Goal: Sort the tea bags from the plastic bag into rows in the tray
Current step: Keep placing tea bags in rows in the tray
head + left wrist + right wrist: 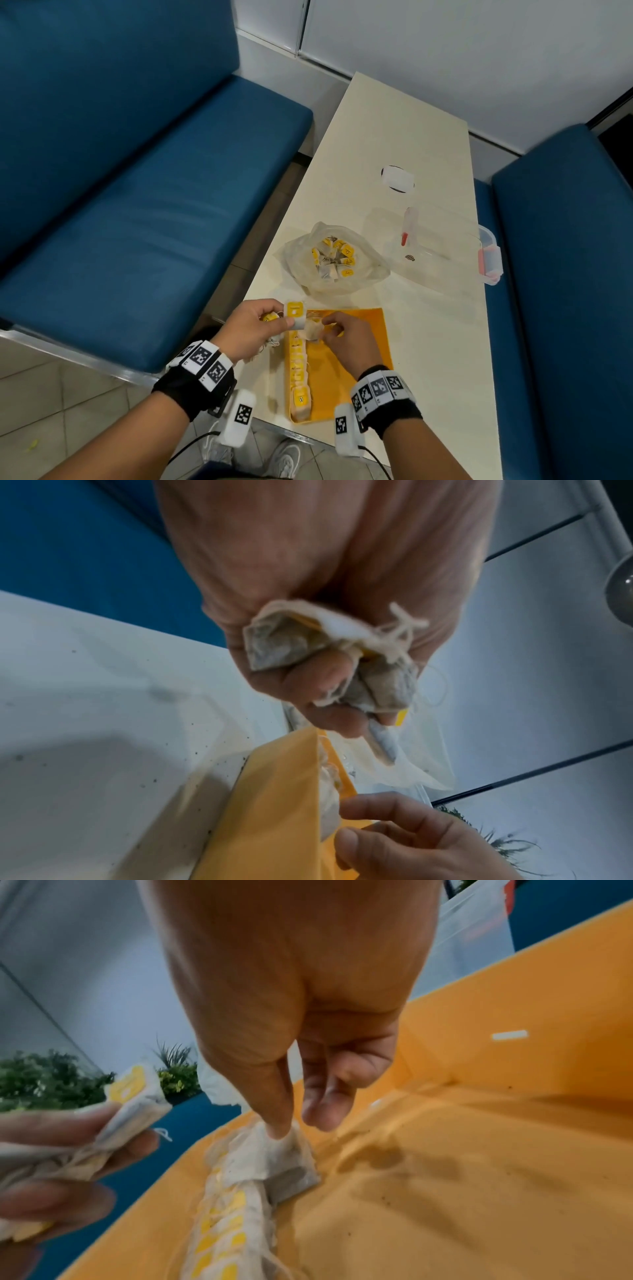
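A yellow tray lies at the table's near edge, with a row of tea bags along its left side. My right hand pinches one tea bag by its top at the far end of that row; the right wrist view shows the thumb and a finger on this tea bag, which touches the tray floor. Just left of the tray, my left hand grips a bunch of tea bags, one yellow tag sticking up. The plastic bag with several more tea bags stands open behind the tray.
A clear lidded container with red clips sits at the table's right edge, a small white item farther back. Blue benches flank the cream table on the left and right.
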`<act>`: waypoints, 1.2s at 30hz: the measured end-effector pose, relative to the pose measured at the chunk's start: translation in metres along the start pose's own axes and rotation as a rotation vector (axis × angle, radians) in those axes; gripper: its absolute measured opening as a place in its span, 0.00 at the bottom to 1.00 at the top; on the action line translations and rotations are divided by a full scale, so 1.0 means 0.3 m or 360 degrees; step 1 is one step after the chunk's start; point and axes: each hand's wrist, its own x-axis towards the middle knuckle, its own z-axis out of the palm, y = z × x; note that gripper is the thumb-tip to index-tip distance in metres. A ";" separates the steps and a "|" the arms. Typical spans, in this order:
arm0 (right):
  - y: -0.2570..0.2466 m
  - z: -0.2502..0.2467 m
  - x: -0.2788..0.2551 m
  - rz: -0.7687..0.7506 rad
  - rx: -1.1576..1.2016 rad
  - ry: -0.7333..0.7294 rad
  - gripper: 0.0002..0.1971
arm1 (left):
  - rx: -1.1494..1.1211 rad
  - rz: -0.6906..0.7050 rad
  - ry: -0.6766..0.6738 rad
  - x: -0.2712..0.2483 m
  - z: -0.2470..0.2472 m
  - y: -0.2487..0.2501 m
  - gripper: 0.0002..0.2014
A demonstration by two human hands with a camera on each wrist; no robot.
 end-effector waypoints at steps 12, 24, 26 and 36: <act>-0.060 -0.016 0.020 -0.0073 0.0053 0.0001 0.03 | 0.0020 -0.0041 -0.0020 0.002 -0.023 -0.016 0.09; -0.137 -0.125 -0.044 -0.0109 0.0999 -0.0172 0.08 | -0.0048 -0.0005 -0.0125 0.012 0.037 0.025 0.05; -0.133 -0.135 -0.049 -0.0132 0.1072 -0.0172 0.12 | 0.0040 0.0010 -0.0121 0.010 0.038 0.035 0.06; -0.109 -0.126 -0.030 -0.0085 0.0947 -0.0056 0.02 | 0.0203 0.0083 0.0080 0.005 0.026 0.049 0.04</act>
